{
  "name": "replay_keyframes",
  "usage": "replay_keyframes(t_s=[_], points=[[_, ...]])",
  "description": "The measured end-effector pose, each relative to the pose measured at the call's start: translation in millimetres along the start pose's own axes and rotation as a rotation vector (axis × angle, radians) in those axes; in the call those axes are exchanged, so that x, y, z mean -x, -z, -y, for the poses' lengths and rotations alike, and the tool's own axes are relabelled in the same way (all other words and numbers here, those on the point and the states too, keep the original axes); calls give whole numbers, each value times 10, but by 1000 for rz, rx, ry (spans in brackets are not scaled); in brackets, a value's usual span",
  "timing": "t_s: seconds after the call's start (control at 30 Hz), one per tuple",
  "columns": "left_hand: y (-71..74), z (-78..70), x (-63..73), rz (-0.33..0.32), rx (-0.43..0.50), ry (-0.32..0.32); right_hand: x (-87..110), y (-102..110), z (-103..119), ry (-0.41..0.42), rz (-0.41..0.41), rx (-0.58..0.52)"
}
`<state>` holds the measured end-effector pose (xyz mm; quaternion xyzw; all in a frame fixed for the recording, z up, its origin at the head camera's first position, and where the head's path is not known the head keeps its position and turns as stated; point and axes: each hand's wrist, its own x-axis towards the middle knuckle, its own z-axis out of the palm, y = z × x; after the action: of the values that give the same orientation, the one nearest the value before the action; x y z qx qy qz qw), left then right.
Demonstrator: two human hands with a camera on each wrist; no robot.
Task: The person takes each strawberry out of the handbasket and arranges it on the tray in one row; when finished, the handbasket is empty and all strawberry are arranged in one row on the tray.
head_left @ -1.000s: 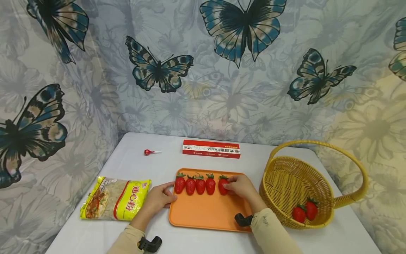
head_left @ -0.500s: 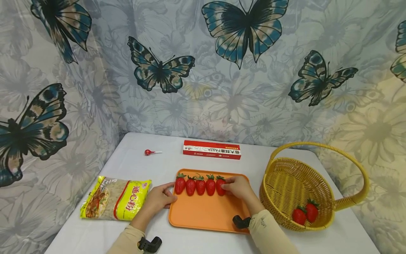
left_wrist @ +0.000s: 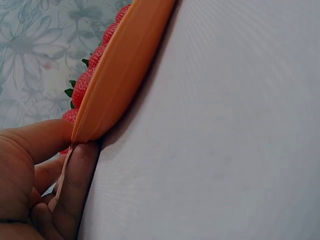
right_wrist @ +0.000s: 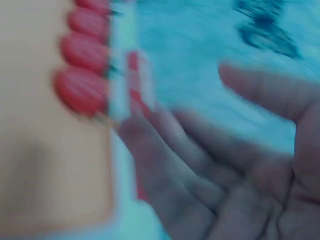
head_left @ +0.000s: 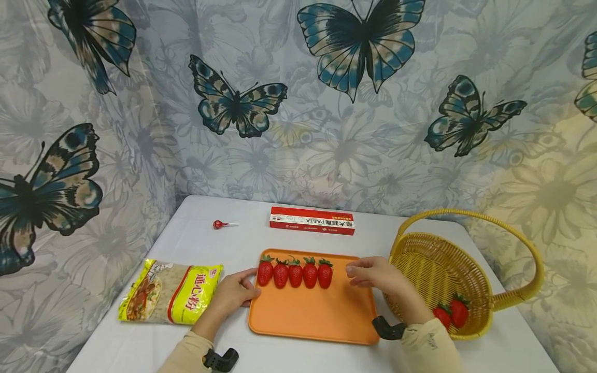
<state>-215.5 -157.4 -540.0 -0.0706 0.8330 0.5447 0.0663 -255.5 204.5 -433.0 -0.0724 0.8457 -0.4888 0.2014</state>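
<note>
An orange tray (head_left: pixel 308 316) lies on the white table with a row of several strawberries (head_left: pixel 295 273) along its far side, leaves pointing away. My left hand (head_left: pixel 233 291) pinches the tray's left edge; in the left wrist view the thumb is on the rim and a finger lies beneath it (left_wrist: pixel 82 175). My right hand (head_left: pixel 375 274) is over the tray's right edge, apart from the strawberries and holding nothing. In the blurred right wrist view its fingers are loosely extended, thumb spread. Right of it stands a yellow wicker basket (head_left: pixel 420 259) with two strawberries (head_left: pixel 459 312) inside.
A yellow bag of pasta (head_left: pixel 172 292) lies left of my left hand. Behind the tray are a red and white pasta box (head_left: pixel 311 220) and a red lollipop (head_left: pixel 218 224). The basket's tall handle (head_left: pixel 531 254) arches up at the right.
My right hand slid the rightmost strawberry left against the row, let it go, and moved right toward the basket. The left hand stays on the tray's edge.
</note>
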Motion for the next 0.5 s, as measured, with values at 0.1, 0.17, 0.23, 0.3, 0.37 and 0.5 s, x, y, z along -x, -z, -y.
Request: replay_keyframes(t_s=[0.1, 0.17, 0.23, 0.3, 0.37, 0.5], points=[[-1, -3, -1, 3, 1, -3, 268, 450, 25, 72, 186, -10], [1, -7, 1, 7, 0, -5, 418, 769, -9, 110, 265, -10], [5, -11, -3, 8, 4, -4, 521, 1064, -74, 110, 293, -2], [9, -13, -11, 7, 3, -5, 579, 1314, -172, 71, 268, 11], [20, -17, -19, 4, 4, -3, 611, 1502, -288, -25, 198, 40], [30, -18, -26, 8, 4, -4, 677, 1684, -529, -285, 47, 112]])
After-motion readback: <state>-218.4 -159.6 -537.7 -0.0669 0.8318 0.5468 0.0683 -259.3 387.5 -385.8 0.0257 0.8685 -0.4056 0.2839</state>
